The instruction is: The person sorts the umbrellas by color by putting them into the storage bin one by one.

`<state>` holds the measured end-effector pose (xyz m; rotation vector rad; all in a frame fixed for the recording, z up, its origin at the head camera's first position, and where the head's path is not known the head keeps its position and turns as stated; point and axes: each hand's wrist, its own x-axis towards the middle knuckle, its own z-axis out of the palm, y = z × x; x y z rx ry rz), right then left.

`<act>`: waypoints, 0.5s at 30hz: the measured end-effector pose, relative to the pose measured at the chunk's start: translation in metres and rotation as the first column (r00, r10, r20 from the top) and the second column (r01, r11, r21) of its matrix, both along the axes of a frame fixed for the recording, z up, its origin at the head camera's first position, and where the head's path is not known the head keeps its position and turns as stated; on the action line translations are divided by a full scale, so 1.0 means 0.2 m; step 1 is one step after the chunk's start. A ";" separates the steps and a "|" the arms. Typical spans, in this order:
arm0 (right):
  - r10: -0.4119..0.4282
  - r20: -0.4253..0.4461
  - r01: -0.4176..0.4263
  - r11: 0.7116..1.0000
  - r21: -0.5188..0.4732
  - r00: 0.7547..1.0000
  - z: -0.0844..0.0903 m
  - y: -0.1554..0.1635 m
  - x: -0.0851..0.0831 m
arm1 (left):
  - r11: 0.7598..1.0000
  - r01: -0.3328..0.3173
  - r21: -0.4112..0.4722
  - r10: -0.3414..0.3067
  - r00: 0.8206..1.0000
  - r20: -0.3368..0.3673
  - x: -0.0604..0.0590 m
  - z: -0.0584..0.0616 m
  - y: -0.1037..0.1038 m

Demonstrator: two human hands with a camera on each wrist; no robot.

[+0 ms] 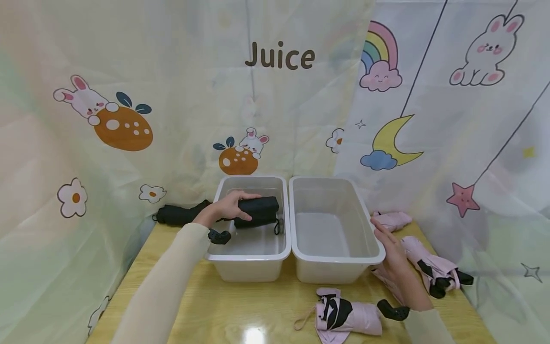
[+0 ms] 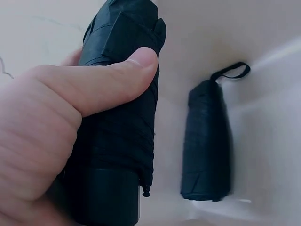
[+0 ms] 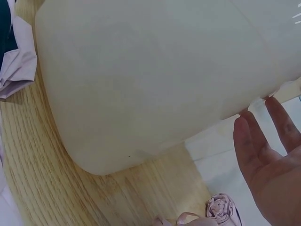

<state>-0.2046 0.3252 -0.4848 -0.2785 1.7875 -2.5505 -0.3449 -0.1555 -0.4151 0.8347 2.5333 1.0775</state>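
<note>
In the head view my left hand [image 1: 227, 206] is over the left grey bin [image 1: 249, 269], gripping a folded black umbrella [image 1: 259, 204]. The left wrist view shows the thumb laid across this umbrella [image 2: 115, 136], its dark end cap toward the bottom. A second folded black umbrella [image 2: 207, 141], with a wrist loop, lies on the bin floor beside it. On the far right, my right hand [image 1: 393, 251] rests straight fingers against the outer side of the right grey bin [image 1: 335, 271]. In the right wrist view the fingertips [image 3: 242, 125] meet that bin's edge.
A black umbrella [image 1: 178, 215] lies left of the left bin. Folded pink umbrellas lie in front of the right bin [image 1: 361, 317] and to its right, including one pink umbrella [image 1: 436, 265] near the table edge. A printed curtain [image 1: 193, 95] hangs behind the wooden table [image 1: 215, 310].
</note>
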 end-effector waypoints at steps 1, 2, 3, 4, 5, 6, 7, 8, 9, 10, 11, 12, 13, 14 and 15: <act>-0.003 -0.005 0.003 1.000 0.007 1.000 0.00 0.00 0.00 | 1.000 -0.009 0.003 0.009 1.000 0.022 0.00 0.00 0.01; -0.004 -0.009 0.005 1.000 0.008 1.000 0.01 0.00 0.00 | 1.000 -0.019 0.004 0.018 0.999 0.047 -0.01 -0.01 0.02; -0.006 -0.012 0.006 1.000 0.006 1.000 0.01 0.00 -0.01 | 1.000 -0.024 0.006 0.024 0.998 0.066 -0.01 -0.01 0.03; -0.009 -0.017 0.010 1.000 0.005 1.000 0.01 0.00 -0.01 | 1.000 -0.029 0.011 0.028 0.996 0.083 -0.02 -0.01 0.04; -0.014 -0.020 0.014 1.000 0.003 1.000 0.02 0.00 -0.01 | 0.999 -0.031 0.018 0.029 0.995 0.098 -0.02 -0.01 0.04; -0.018 -0.020 0.018 1.000 0.004 1.000 0.02 0.00 -0.02 | 0.999 -0.038 0.017 0.036 0.993 0.115 -0.03 -0.02 0.05; -0.020 -0.018 0.020 1.000 0.005 1.000 0.02 0.00 -0.02 | 0.999 -0.041 0.021 0.038 0.990 0.135 -0.03 -0.03 0.06; -0.020 -0.017 0.020 1.000 0.004 1.000 0.02 0.00 -0.01 | 0.999 -0.047 0.024 0.042 0.987 0.153 -0.04 -0.04 0.07; -0.022 -0.017 0.022 1.000 0.007 1.000 0.01 0.00 -0.01 | 0.998 -0.053 0.023 0.048 0.985 0.167 -0.04 -0.06 0.07; -0.025 -0.015 0.025 1.000 0.013 1.000 0.01 -0.01 -0.01 | 0.998 -0.061 0.017 0.057 0.982 0.177 -0.05 -0.08 0.08; -0.027 -0.012 0.027 0.999 0.020 1.000 0.01 -0.01 -0.01 | 0.998 -0.067 0.005 0.065 0.981 0.182 -0.05 -0.09 0.08; -0.027 -0.011 0.027 0.999 0.026 1.000 0.00 -0.01 0.00 | 0.997 -0.074 -0.007 0.074 0.980 0.187 -0.05 -0.11 0.09; -0.028 -0.012 0.029 0.999 0.032 1.000 0.00 -0.01 0.00 | 0.997 -0.077 -0.014 0.078 0.979 0.186 -0.05 -0.12 0.09; -0.027 -0.017 0.028 0.999 0.036 0.999 0.00 -0.01 0.00 | 0.997 -0.076 -0.022 0.079 0.981 0.179 -0.05 -0.13 0.09; -0.028 -0.021 0.029 0.999 0.043 0.999 0.00 -0.01 0.00 | 0.997 -0.073 -0.031 0.078 0.982 0.174 -0.05 -0.13 0.09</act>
